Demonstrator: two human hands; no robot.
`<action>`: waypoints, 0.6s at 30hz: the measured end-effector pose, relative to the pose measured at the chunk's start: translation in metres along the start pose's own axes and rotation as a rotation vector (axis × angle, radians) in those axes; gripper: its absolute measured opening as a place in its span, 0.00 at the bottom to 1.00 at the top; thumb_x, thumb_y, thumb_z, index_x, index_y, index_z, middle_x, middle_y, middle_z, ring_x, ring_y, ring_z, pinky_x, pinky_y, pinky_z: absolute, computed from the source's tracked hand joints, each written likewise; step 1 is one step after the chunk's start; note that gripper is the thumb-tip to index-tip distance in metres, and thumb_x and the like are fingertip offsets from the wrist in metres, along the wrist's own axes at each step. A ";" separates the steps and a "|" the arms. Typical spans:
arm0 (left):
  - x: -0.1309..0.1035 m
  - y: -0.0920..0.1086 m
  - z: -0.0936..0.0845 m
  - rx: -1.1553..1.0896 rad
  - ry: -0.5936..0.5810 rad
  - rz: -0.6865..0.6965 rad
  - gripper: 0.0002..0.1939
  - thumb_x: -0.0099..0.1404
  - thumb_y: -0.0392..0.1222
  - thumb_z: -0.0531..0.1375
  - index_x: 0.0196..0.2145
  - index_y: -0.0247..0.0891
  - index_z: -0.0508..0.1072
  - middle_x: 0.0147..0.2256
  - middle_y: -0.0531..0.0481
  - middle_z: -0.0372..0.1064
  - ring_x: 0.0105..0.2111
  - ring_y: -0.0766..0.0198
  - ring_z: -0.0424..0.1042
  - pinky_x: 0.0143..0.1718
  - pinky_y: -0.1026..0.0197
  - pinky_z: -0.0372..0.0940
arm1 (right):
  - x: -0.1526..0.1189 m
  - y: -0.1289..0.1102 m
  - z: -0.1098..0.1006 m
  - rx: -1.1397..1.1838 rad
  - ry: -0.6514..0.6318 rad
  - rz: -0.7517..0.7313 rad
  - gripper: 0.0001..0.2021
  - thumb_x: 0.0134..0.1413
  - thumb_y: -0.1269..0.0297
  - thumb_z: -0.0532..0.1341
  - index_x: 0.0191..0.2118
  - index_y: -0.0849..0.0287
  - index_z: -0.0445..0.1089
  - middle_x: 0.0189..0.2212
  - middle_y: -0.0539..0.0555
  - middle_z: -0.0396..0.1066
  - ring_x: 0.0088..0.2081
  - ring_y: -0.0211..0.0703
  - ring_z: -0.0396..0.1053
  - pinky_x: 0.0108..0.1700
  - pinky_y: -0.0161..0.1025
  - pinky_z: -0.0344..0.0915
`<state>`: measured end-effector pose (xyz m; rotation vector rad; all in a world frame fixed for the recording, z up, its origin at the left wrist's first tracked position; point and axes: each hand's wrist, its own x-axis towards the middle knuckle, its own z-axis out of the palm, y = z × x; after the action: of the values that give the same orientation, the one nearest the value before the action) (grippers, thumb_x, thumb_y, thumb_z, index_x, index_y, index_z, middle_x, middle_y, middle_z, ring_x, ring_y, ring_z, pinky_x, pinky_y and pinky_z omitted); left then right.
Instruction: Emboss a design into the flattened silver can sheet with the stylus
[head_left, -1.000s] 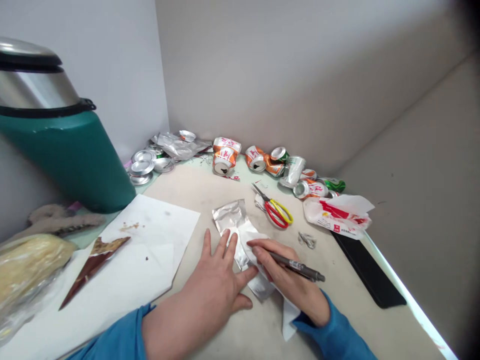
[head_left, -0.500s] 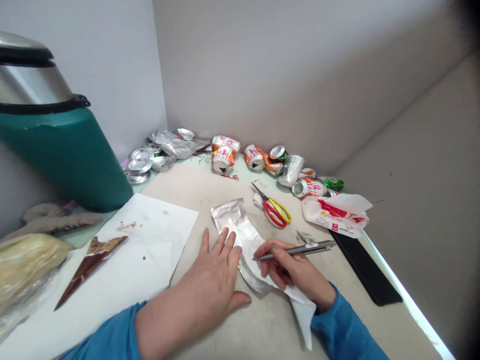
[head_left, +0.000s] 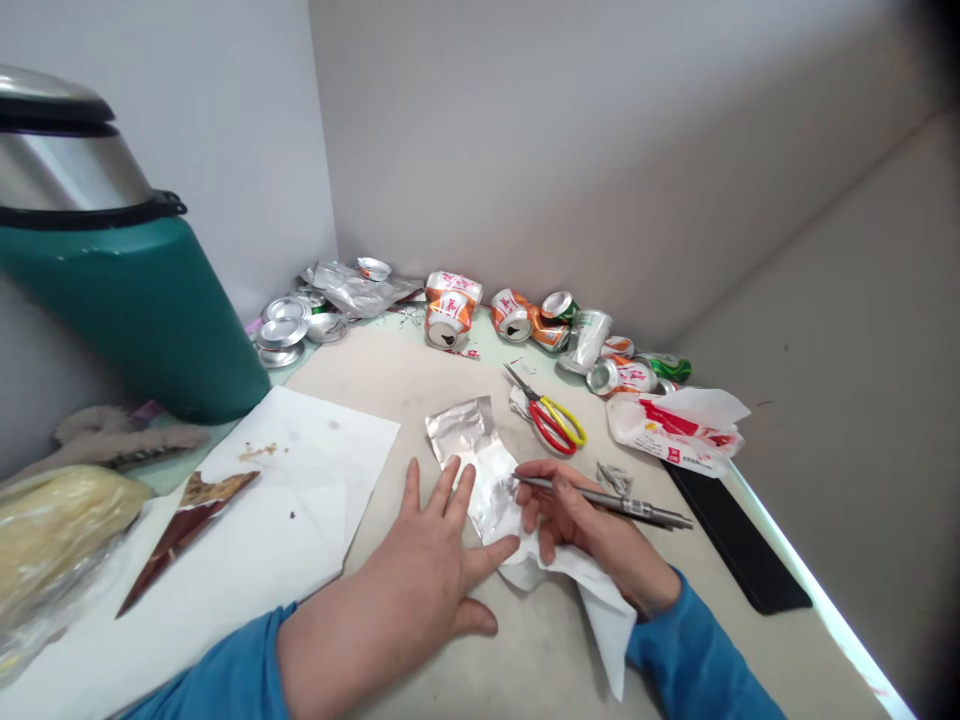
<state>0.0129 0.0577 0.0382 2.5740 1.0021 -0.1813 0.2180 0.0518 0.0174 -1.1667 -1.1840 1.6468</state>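
A crinkled silver metal sheet (head_left: 463, 428) lies on the table in front of me. My left hand (head_left: 442, 555) is spread flat, its fingertips on the sheet's left edge and its index finger reaching across its lower part. In my right hand (head_left: 581, 515) is a slim grey metal pen (head_left: 611, 500), its tip at the sheet's right edge. A white sheet of paper or tissue (head_left: 604, 615) lies beneath the right hand and covers the lower end of the metal. Red-and-yellow-handled scissors (head_left: 553, 420) rest just beyond, on a small scrap.
Crushed cans (head_left: 452, 310) and cut can ends (head_left: 283, 332) line the back. A green flask (head_left: 142, 310) stands left, near white paper (head_left: 300, 500) with a brown scrap (head_left: 184, 535) and a clear bag (head_left: 67, 530). Right are a plastic wrapper (head_left: 682, 430) and black flat object (head_left: 742, 540).
The pen has tilted, its back end swinging right and down. The white sheet has slid lower, baring more metal. My left index finger has stretched to the right.
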 end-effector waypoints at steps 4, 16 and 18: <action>0.003 0.001 0.005 0.007 0.025 0.003 0.32 0.56 0.64 0.57 0.57 0.57 0.61 0.63 0.31 0.44 0.62 0.30 0.36 0.50 0.20 0.33 | -0.005 -0.011 0.004 -0.045 0.049 0.050 0.18 0.60 0.51 0.54 0.49 0.58 0.65 0.39 0.56 0.66 0.37 0.42 0.68 0.34 0.39 0.70; 0.004 0.000 0.019 0.006 0.104 0.020 0.32 0.56 0.64 0.57 0.57 0.54 0.62 0.63 0.30 0.41 0.62 0.30 0.34 0.50 0.20 0.33 | -0.007 -0.023 0.035 -0.848 0.023 -0.232 0.10 0.61 0.63 0.54 0.47 0.56 0.66 0.42 0.54 0.71 0.40 0.41 0.70 0.41 0.35 0.67; 0.004 0.001 0.017 0.009 0.104 0.021 0.33 0.56 0.64 0.57 0.57 0.53 0.62 0.63 0.28 0.41 0.62 0.30 0.34 0.50 0.20 0.33 | -0.007 -0.024 0.037 -0.845 0.047 -0.254 0.10 0.61 0.63 0.54 0.47 0.56 0.66 0.43 0.53 0.70 0.40 0.40 0.70 0.42 0.34 0.66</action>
<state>0.0168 0.0535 0.0216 2.6247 1.0119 -0.0464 0.1863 0.0420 0.0475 -1.4442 -1.9927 0.9147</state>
